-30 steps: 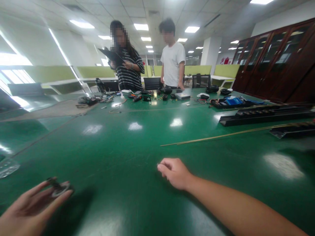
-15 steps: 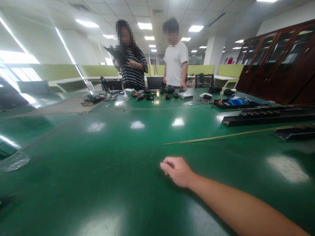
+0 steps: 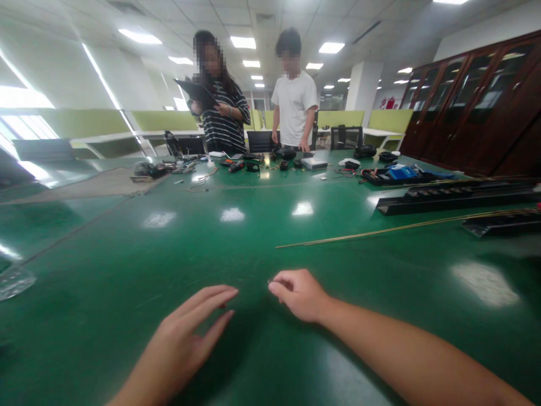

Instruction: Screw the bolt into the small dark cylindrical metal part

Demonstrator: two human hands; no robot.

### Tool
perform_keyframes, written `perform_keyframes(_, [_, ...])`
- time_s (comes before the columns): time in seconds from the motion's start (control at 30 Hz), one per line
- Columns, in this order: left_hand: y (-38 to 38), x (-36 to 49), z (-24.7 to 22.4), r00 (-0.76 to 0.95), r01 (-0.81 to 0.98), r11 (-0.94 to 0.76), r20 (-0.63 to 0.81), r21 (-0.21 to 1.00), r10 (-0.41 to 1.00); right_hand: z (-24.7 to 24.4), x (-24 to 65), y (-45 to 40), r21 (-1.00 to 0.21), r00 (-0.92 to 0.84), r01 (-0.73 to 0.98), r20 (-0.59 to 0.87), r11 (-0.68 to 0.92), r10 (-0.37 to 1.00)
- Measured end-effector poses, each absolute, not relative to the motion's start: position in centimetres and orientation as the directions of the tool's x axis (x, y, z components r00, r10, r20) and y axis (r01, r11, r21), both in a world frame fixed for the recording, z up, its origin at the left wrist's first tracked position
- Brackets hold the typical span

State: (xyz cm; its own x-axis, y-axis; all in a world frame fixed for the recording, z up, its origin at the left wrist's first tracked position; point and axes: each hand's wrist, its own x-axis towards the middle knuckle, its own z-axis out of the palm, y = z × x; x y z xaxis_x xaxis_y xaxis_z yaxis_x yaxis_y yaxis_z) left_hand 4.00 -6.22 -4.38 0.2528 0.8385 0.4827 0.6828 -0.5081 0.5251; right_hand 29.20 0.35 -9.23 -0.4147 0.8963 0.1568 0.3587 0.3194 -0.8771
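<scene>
My right hand (image 3: 298,294) is closed in a pinch over the green tabletop (image 3: 236,254). A tiny dark bit (image 3: 270,281) shows at its fingertips, too small to name. To its left, my left hand (image 3: 196,321) reaches in from the lower edge, fingers stretched and thumb apart, holding nothing. A gap separates the two hands. Beyond my right hand, thin brass-coloured rods (image 3: 359,234) lie on the table, running off to the right.
Black metal channels (image 3: 448,197) lie at the right, near a tray with a blue item (image 3: 401,172). Tools and small parts, including a drill-like tool (image 3: 236,166), line the far edge. Two people stand behind it, one with a dark clipboard (image 3: 198,94). Clear plastic (image 3: 16,282) lies far left.
My left hand has come into view from the lower left, moving toward my right hand. My right hand keeps its pinch in nearly the same place; the view has shifted slightly.
</scene>
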Motion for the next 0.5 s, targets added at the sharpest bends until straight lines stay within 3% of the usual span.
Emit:
perform_keyframes(0.07, [-4.9, 6.7, -4.7, 0.437, 0.696, -0.591, 0.412, 0.409, 0.800, -9.4, 29.2, 0.3, -0.862, -0.442, 0.368, 0.169, 0.350, 0.881])
perform_keyframes(0.17, [-3.7, 9.3, -5.0, 0.575, 0.643, -0.677, 0.358, 0.359, 0.736, -9.5, 29.2, 0.1, -0.825, -0.521, 0.360, 0.210, 0.436, 0.828])
perform_keyframes(0.3, [-3.3, 10.2, -5.1, 0.580, 0.627, -0.683, 0.361, 0.374, 0.730, -9.4, 29.2, -0.2, -0.791, -0.540, 0.368, 0.245, 0.488, 0.805])
perform_keyframes(0.5, [-3.5, 8.5, -4.8, 0.498, 0.664, -0.591, 0.319, 0.458, 0.806, -9.3, 29.2, -0.4, -0.834, -0.554, 0.359, 0.171, 0.419, 0.815])
